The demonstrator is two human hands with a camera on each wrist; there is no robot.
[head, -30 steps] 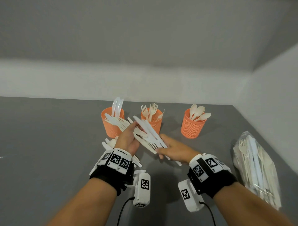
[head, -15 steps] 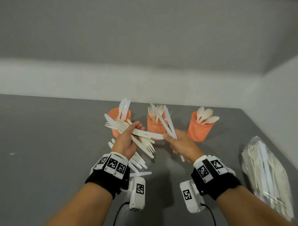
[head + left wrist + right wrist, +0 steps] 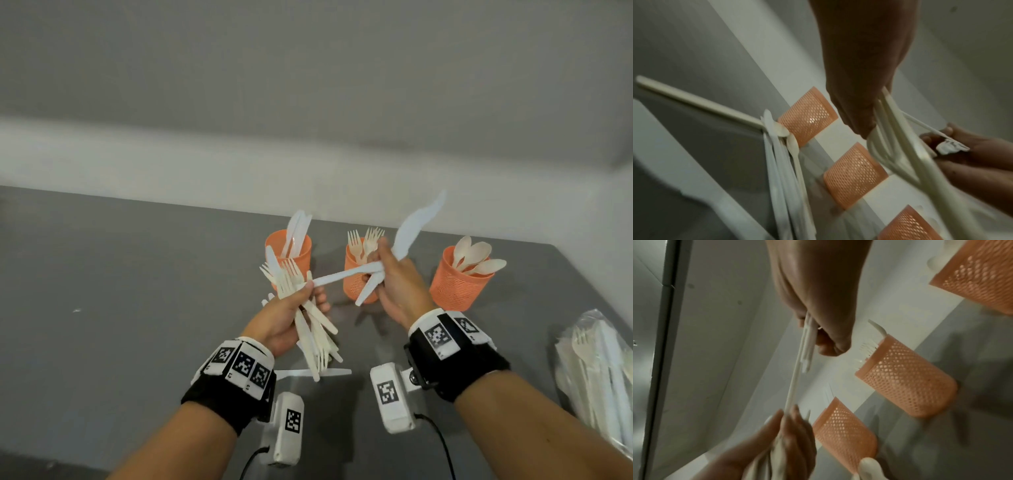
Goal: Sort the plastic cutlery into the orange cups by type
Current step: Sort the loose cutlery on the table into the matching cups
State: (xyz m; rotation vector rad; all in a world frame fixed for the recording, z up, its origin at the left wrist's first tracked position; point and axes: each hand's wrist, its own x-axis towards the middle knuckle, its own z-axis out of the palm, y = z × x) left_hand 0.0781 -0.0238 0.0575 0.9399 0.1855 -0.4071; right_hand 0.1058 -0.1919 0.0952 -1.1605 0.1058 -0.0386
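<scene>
My left hand [image 3: 291, 310] grips a mixed bundle of forks and knives [image 3: 313, 329] above the grey table. My right hand [image 3: 394, 281] holds white knives [image 3: 409, 229] in front of the middle cup; one knife [image 3: 342, 275] reaches across to my left thumb. Three orange mesh cups stand in a row: the left cup [image 3: 301, 255] holds knives, the middle cup [image 3: 352, 284] forks, the right cup [image 3: 457, 286] spoons. In the right wrist view the knives [image 3: 807, 344] stick out of my fist [image 3: 824, 308]. The bundle [image 3: 898, 141] shows in the left wrist view.
A clear bag of more cutlery [image 3: 599, 370] lies at the table's right edge. Loose cutlery [image 3: 783, 164] lies on the table in front of the left cup, with one knife [image 3: 329, 372] under my left hand. A wall runs behind the cups.
Both hands have lifted off the table. My right hand has drawn knives out of the left hand's bundle and raised them to the right.
</scene>
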